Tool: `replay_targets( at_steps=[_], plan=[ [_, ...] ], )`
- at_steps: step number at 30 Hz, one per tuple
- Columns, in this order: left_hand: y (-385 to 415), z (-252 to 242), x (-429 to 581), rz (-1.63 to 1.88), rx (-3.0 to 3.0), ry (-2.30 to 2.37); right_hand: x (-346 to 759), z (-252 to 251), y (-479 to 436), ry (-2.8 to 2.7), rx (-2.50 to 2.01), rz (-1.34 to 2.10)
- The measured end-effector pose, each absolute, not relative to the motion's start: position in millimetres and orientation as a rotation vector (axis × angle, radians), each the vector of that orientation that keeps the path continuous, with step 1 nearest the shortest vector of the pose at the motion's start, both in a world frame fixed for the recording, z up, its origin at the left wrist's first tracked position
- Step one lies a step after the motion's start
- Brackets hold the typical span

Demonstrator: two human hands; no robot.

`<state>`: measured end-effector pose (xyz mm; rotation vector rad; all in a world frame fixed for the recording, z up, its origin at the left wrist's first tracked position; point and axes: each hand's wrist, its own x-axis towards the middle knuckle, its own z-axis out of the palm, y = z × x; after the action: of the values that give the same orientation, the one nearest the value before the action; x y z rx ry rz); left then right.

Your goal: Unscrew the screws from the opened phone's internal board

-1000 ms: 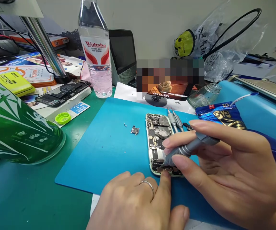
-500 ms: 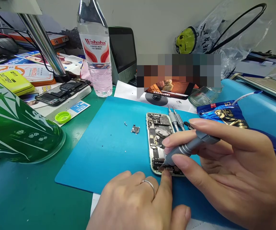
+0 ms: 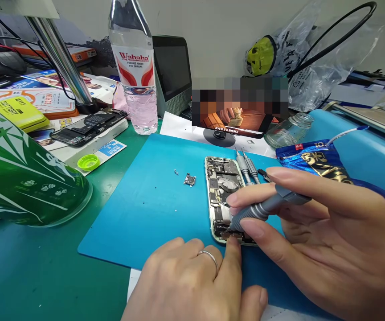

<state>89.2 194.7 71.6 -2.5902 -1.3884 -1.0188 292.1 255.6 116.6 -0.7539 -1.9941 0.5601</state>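
An opened phone [image 3: 219,187] lies on a blue work mat [image 3: 155,209], its boards and connectors showing. My right hand [image 3: 316,240] is closed around a grey precision screwdriver [image 3: 266,206], whose tip rests at the phone's near end. My left hand [image 3: 192,281], wearing a ring, lies on the mat with fingers curled and one fingertip pressed against the phone's bottom edge. Two more grey screwdrivers [image 3: 247,167] lie beside the phone's right side. A small loose chip [image 3: 189,179] and a tiny part [image 3: 176,171] sit on the mat to the phone's left.
A water bottle [image 3: 135,71] stands behind the mat. A green bottle [image 3: 22,174] lies at left, a green cap [image 3: 88,162] near it. Another dismantled phone [image 3: 85,127] sits on a white box. A blue packet [image 3: 316,160], a glass jar [image 3: 288,129] and a screen on a stand [image 3: 232,118] are at the back right.
Nothing has changed in the hands' grips; the view has shifted very slightly.
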Motion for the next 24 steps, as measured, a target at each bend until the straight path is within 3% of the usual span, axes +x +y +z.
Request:
replay_targets(
  at_steps=[24],
  plan=[
    [193.3,72.5,90.7,-1.014,-2.592,-1.413,287.7,116.4,252.2,-1.94,-0.823,0.537]
  ],
)
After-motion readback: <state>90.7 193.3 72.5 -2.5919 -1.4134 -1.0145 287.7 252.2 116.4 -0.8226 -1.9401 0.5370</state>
